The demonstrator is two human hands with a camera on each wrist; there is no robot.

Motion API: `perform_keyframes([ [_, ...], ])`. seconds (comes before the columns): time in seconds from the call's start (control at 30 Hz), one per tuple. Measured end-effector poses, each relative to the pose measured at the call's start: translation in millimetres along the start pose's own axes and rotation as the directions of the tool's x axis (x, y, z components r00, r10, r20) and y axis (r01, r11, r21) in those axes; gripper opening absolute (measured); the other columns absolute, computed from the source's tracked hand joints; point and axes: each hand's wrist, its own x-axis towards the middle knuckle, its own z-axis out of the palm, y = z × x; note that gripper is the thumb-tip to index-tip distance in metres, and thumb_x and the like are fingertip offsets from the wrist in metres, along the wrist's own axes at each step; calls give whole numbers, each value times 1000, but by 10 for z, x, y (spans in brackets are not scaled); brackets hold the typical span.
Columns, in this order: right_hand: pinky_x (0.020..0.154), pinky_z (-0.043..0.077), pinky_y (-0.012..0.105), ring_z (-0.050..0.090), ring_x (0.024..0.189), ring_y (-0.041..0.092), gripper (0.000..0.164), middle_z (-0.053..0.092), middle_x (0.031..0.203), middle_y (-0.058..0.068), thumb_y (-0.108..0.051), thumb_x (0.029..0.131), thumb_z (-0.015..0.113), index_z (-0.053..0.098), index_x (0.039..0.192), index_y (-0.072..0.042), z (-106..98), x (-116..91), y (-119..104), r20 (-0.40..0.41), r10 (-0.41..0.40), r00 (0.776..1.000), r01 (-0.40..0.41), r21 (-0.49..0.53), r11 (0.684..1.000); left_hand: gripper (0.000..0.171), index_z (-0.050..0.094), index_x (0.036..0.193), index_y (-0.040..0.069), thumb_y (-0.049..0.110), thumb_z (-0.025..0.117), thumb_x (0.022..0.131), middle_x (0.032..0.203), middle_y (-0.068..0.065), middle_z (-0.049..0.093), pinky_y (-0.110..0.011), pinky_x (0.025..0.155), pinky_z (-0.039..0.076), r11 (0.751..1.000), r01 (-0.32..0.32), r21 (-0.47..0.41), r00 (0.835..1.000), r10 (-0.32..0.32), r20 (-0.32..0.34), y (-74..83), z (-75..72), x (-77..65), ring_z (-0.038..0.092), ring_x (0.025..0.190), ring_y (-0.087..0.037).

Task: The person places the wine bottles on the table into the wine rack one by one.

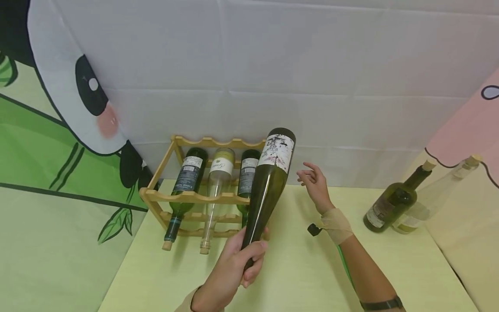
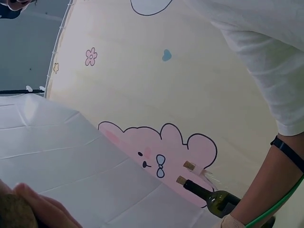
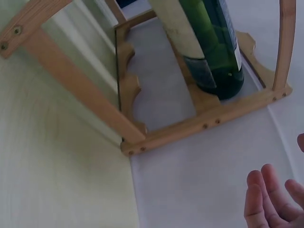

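My left hand grips the neck of a dark green wine bottle, its base raised toward the back and its white label worn. In the left wrist view a cork end shows beside the fingers. The bottle hangs in front of the right end of a wooden wine rack, hiding part of it. Three bottles lie in the rack's upper tier: a green one, a clear one and another green one. Right of the rack, my right hand holds nothing, fingers loosely bent.
A corked dark green bottle and a corked clear bottle stand at the table's right side. Behind the pale table hangs a white printed cloth. A small black piece sits by the right wrist.
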Motion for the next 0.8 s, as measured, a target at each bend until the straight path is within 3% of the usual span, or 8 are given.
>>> perform_keyframes([
  [0.2,88,57,31,69,98,13,55,65,134,27,-20,110,65,46,158,-3,184,61,-139,62,-39,997,37,23,999,32,45,134,-3,14,55,109,57,7,37,-18,45,33,1000,-24,2,998,24,-51,10,-51,14,35,45,-4],
  [0.43,83,56,26,70,97,15,55,69,128,18,-22,110,66,46,158,-4,384,67,-265,120,-78,990,69,79,994,35,44,135,-5,13,56,108,57,7,38,-19,44,33,999,-42,13,993,43,-107,-7,-82,22,35,45,-5],
  [0.67,77,53,26,69,91,18,52,66,130,32,-17,111,63,46,157,0,577,53,-358,159,-98,982,77,132,988,33,45,132,-4,14,57,108,57,6,38,-20,44,33,998,-56,9,987,57,-150,-40,-103,22,35,45,-6],
  [0.8,77,54,26,67,93,21,53,65,128,33,-15,111,62,46,159,-2,657,39,-406,169,-101,980,72,173,982,31,45,130,-4,15,57,108,57,6,39,-20,44,34,999,-50,1,984,50,-171,-56,-115,26,36,45,-6],
])
